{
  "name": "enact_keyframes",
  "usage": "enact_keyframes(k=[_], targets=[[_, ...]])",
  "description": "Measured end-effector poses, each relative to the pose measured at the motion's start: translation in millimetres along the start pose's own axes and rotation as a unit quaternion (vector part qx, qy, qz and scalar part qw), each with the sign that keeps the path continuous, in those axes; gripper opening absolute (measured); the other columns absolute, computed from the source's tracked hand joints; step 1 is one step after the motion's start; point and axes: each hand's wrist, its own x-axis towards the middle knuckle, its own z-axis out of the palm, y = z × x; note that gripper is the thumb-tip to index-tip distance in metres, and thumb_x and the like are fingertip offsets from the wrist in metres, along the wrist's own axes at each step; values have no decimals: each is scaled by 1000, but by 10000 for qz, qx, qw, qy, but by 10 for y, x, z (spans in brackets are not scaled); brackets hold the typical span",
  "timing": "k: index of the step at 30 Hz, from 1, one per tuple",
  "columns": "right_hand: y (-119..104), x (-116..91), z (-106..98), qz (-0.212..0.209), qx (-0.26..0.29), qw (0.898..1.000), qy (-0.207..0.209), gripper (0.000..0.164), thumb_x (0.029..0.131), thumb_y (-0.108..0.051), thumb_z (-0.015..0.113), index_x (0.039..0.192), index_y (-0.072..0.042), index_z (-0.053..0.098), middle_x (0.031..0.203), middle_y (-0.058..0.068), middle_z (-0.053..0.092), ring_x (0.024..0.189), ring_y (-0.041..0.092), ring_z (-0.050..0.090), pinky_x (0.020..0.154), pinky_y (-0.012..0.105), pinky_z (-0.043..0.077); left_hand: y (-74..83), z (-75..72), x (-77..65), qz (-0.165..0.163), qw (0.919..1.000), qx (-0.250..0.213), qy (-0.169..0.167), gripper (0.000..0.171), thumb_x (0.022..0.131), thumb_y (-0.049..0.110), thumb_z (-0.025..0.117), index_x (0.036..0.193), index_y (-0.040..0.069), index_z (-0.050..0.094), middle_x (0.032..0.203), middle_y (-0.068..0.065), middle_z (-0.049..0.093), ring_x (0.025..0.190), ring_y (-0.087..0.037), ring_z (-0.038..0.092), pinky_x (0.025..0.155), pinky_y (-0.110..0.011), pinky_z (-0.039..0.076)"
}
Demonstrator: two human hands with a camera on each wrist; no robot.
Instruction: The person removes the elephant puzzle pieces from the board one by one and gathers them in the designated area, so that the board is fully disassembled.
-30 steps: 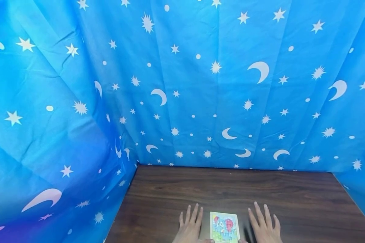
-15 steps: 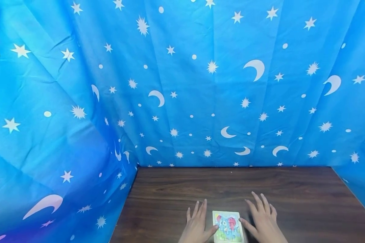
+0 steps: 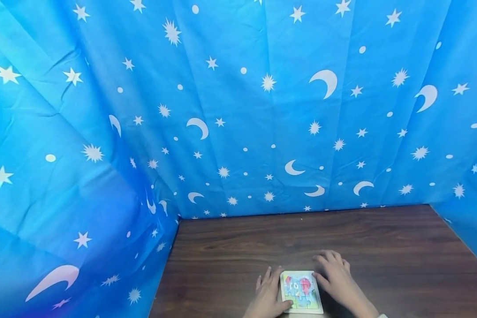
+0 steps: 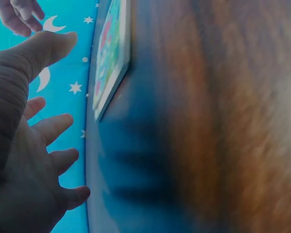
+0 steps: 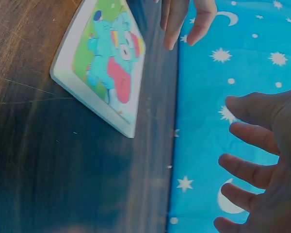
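Note:
A small jigsaw puzzle in a pale frame (image 3: 301, 291), with a blue elephant-like figure with pink ears, lies on the dark wooden table. At its left side is my left hand (image 3: 265, 298), its thumb overlapping the puzzle's lower left corner in the head view. My right hand (image 3: 338, 280) hovers at the other side, thumb tip near the upper right corner, fingers bent a little. In the left wrist view the fingers of the left hand (image 4: 31, 145) are spread with nothing in them. The right wrist view shows the right hand (image 5: 266, 160) with loose, separated fingers, apart from the puzzle (image 5: 111, 63).
The brown wood-grain table (image 3: 222, 247) reaches back to a blue cloth (image 3: 254, 110) printed with white stars and moons. More of this cloth hangs along the left and right sides.
Both hands have come in closer to the puzzle from either side, and the right fingers have bent more. The head view has shifted and tilted slightly.

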Motion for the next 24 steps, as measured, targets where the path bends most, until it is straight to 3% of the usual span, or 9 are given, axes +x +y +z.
enact_keyframes(k=[5, 12, 24], targets=[[25, 30, 194, 192, 52, 9987, -459, 23, 82, -7, 80, 102, -10, 71, 112, 13, 63, 113, 44, 51, 85, 72, 37, -19, 21, -52, 80, 9996, 172, -228, 86, 78, 41, 80, 152, 18, 42, 152, -9, 48, 134, -55, 41, 98, -74, 34], [84, 21, 397, 275, -8, 9974, -670, 23, 77, -3, 80, 96, -11, 71, 99, 4, 59, 104, 38, 52, 83, 69, 37, -52, 4, -65, -74, 9961, 405, -786, 75, 85, 48, 74, 152, 30, 46, 155, -8, 44, 136, -54, 37, 96, -73, 35], [208, 36, 426, 362, -265, 9948, -917, 26, 75, -6, 84, 99, -10, 74, 105, 8, 61, 107, 42, 51, 83, 70, 36, 9, 42, -21, 204, 9926, 939, -744, 66, 90, 48, 68, 152, 35, 47, 157, -6, 38, 138, -48, 36, 99, -67, 35]])
